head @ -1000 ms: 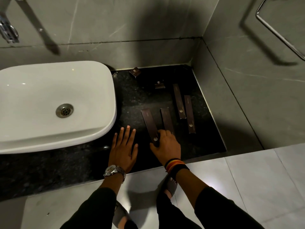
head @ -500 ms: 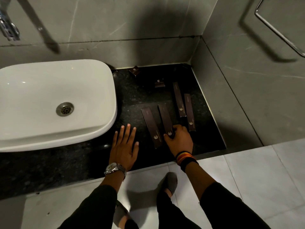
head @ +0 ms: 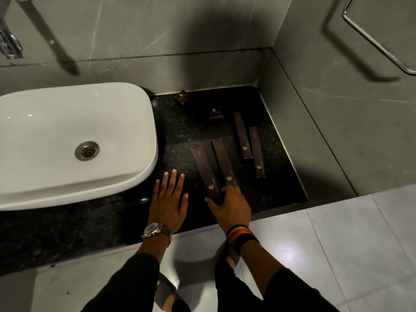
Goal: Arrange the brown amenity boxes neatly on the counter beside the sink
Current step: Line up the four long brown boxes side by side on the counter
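The right hand [head: 231, 204] pinches the near ends of two long boxes [head: 213, 168] whose long axis runs away from it; the left hand [head: 168, 199] lies flat and released on the bench [head: 180, 136].

I can read no words here; each long brown box carries only a small gold hexagon emblem near its 6 o'clock end, seen on the left box [head: 203, 174], its neighbour [head: 224, 164], the far pair [head: 242, 135] and [head: 257, 152]. The small box [head: 215, 113] toward 12 o'clock shows a similar pale mark. Faint lettering beside the emblems is too small to make out.
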